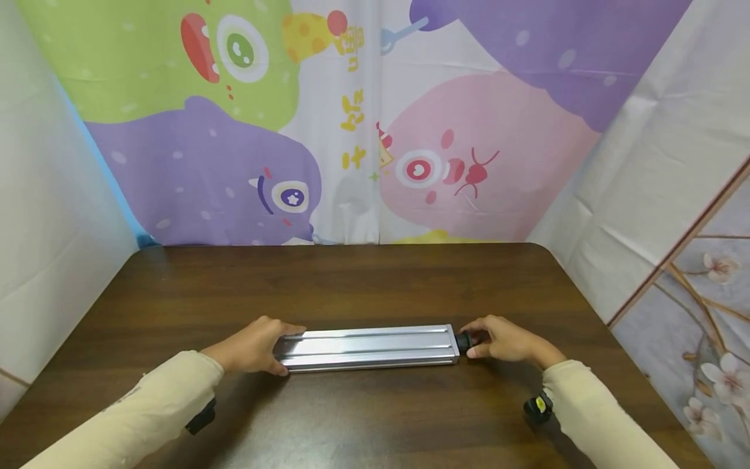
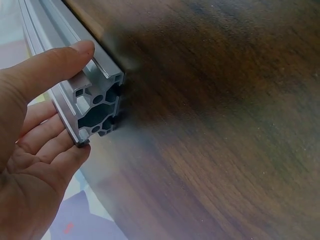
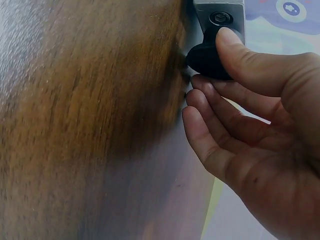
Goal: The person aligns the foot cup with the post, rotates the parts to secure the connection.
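Observation:
A silver aluminium extrusion profile (image 1: 369, 345) with long grooves lies crosswise on the brown table in the head view. My left hand (image 1: 252, 346) grips its left end, thumb on one side and fingers on the other. The left wrist view shows the hollow cut end (image 2: 100, 107) close to the fingertips. A black knob (image 3: 207, 61) sticks out of the profile's right end. My right hand (image 1: 506, 339) pinches this knob between thumb and forefinger, its other fingers loosely bent below. Beside the knob, a dark hex-socket screw (image 3: 220, 19) sits in the end plate (image 3: 235, 11).
The wood-grain table (image 1: 375, 417) reaches back to a curtain (image 1: 351, 208) with cartoon monsters. Pale cloth hangs (image 1: 47, 195) at the left, and a flower-patterned panel (image 1: 703, 306) stands at the right. Each wrist wears a small black camera.

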A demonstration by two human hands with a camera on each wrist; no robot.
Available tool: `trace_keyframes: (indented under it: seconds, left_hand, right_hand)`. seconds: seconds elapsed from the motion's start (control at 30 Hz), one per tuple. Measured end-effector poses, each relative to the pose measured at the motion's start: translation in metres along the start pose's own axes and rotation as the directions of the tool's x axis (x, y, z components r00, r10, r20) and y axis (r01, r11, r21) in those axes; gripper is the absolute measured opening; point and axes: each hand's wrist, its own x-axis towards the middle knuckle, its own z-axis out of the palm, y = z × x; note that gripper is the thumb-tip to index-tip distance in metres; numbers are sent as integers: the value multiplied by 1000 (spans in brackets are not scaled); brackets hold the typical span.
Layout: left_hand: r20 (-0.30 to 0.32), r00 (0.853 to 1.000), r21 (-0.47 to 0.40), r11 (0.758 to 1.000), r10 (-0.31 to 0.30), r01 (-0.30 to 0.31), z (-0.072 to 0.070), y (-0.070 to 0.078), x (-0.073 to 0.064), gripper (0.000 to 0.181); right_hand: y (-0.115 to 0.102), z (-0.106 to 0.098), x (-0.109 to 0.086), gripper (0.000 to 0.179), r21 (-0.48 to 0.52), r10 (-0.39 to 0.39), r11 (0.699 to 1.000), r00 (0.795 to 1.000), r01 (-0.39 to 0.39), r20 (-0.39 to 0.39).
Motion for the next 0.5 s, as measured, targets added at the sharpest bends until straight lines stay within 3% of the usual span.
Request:
trace_keyframes:
  seconds: [0.23, 0.43, 0.5]
  left_hand:
    - [2, 1000, -16, 1000, 9, -9, -1, 1, 1, 72]
    - [21, 1000, -28, 1000, -6, 7, -2, -1, -2, 75]
    - [57, 998, -24, 1000, -9, 10, -6, 0, -3, 79]
  right_hand:
    - [2, -1, -2, 40, -12, -12, 1000, 1000, 12, 2]
    - [-2, -5, -4, 49, -107, 22, 994, 1000, -23, -7]
    - [-6, -10, -5, 54, -148, 34, 988, 999, -37, -23]
